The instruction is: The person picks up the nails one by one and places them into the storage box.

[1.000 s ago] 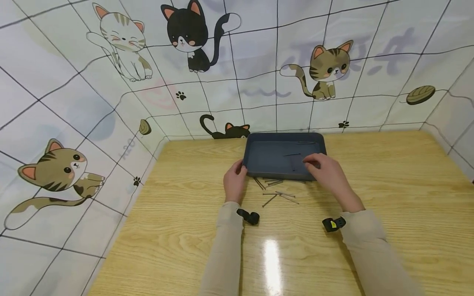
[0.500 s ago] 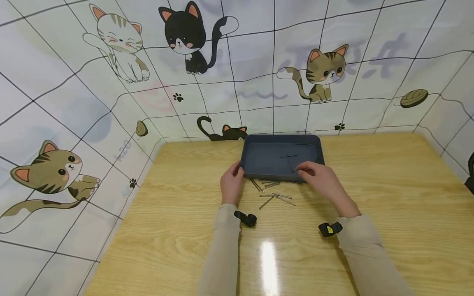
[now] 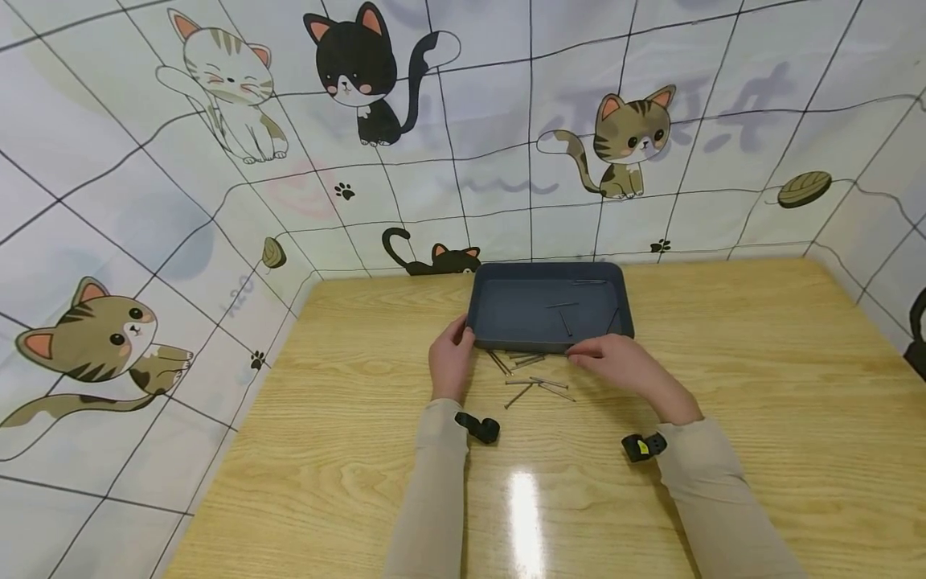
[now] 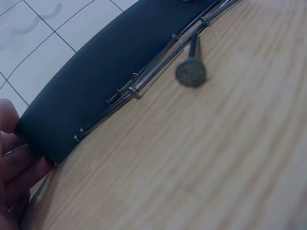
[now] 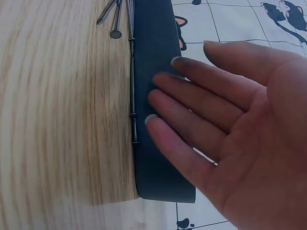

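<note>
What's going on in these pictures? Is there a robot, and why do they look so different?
There's no robot here, just a person's two bare hands. The wide picture comes from a camera on the person's head, looking down. The two close-up pictures come from cameras worn on the wrists, so things look tilted and big. On the wood-patterned table sits a dark tray. Some nails lie on the table in front of it, and more nails lie inside. The left hand holds the tray's near left corner. The right hand is by the tray's front side, open and holding nothing.
</note>
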Available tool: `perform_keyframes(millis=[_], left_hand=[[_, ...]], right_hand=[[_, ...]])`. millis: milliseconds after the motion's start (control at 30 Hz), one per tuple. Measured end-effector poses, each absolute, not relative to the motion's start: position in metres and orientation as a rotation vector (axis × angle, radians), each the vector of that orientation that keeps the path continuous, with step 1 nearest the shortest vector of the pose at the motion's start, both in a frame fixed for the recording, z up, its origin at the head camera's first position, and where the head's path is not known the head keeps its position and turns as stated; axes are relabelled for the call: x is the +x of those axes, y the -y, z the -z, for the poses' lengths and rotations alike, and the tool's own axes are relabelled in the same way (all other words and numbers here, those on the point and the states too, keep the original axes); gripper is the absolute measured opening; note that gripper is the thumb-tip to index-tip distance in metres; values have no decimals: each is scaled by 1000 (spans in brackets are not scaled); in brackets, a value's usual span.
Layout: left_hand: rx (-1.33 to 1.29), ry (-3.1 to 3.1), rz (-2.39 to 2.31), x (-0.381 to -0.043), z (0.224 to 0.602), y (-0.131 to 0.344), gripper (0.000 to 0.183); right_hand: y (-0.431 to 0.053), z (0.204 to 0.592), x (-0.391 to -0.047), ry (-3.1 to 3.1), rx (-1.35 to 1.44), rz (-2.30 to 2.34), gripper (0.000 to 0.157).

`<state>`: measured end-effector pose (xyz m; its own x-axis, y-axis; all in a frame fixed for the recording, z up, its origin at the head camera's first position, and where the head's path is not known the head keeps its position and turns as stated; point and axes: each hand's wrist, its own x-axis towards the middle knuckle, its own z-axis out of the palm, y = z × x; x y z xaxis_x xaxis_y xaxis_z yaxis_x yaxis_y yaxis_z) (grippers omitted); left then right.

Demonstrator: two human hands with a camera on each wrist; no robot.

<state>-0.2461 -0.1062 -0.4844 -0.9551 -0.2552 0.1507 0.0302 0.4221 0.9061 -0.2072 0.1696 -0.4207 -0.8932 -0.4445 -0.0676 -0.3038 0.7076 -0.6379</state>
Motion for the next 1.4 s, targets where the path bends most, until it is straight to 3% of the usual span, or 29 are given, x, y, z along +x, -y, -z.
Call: perform_keyframes(millis=[267, 833, 1400], left_hand=[[208, 2395, 1584, -245, 485, 106, 33], [199, 2371, 1575, -245, 484, 104, 31], [208, 2374, 1573, -245, 482, 104, 31]], right_hand=[[-167, 416, -201, -2637, -618, 893, 45], [-162, 420, -202, -2825, -721, 714, 23], [-155, 424, -200, -2807, -554, 545, 25]])
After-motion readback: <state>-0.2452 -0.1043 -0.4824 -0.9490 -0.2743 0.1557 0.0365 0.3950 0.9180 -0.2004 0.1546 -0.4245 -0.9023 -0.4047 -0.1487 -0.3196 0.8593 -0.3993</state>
